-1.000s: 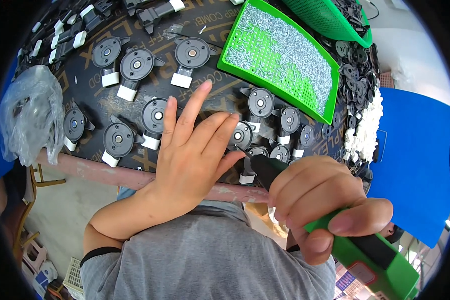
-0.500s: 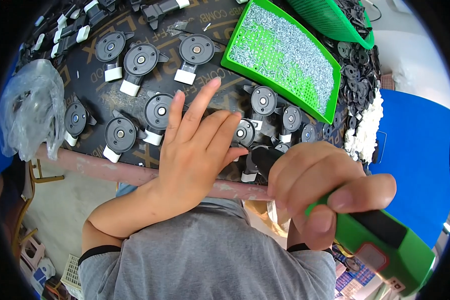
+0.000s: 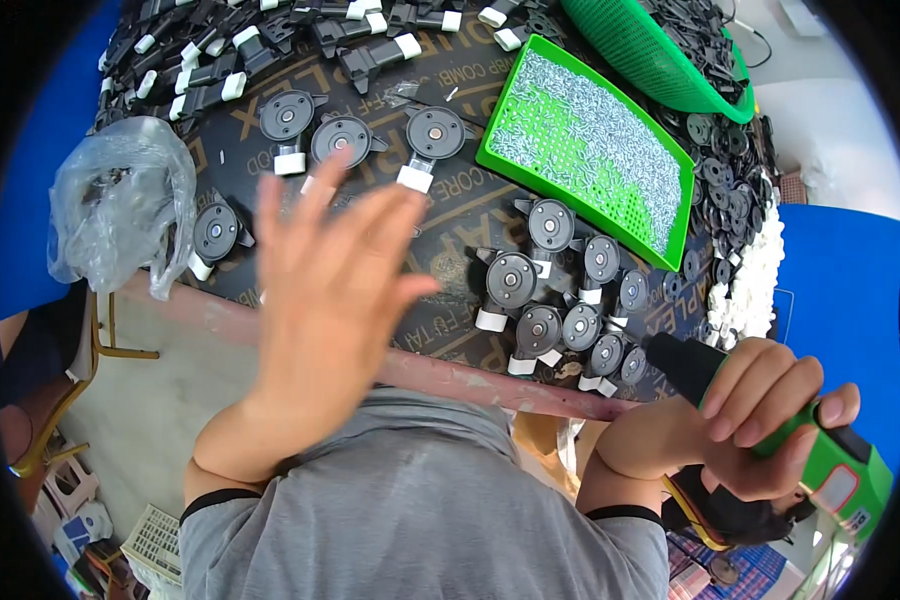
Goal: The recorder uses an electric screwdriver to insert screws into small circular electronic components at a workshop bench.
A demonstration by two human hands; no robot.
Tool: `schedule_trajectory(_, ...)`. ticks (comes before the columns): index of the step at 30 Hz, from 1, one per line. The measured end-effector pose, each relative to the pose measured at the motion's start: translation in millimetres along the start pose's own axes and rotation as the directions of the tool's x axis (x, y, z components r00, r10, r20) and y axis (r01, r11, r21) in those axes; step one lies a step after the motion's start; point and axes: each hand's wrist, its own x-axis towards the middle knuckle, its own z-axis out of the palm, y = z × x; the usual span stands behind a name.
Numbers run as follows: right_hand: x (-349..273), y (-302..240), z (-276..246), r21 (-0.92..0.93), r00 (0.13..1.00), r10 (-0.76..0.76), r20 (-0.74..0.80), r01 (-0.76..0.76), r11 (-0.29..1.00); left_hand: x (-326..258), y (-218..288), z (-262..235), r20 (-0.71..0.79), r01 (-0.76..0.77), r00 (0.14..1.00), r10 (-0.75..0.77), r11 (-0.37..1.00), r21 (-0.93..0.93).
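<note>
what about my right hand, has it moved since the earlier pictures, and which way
Yes: your right hand has moved to the right, judged against the green tray.

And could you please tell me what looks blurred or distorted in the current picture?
In the head view, the left grip is smeared, likely motion blur, while the green screwdriver looks fairly sharp; in that same view, the pink table edge bows.
</note>
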Motion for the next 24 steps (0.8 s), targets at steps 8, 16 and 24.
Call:
schedule_trajectory(8, -7.7, 5.0, 8.8, -0.035, 0.982, 0.039, -0.183, -0.046, 0.998, -1.9, -22.2, -2.0, 0.013, -0.064, 0.998, 0.063, 0.993, 0.101)
schedule_trajectory(16, -5.2, 13.0, 34.3, 0.005, 0.991, -0.012, -0.131, 0.012, 1.000, -10.5, 14.6, 8.2, 0.042, -0.058, 0.997, 0.063, 0.992, -0.115)
schedule_trajectory(24, -3.4, 13.8, 53.3, 0.110, 0.986, -0.066, -0.155, 0.083, 0.990, -0.9, 25.7, 19.2, -0.003, -0.075, 0.996, 0.089, 0.815, -0.574)
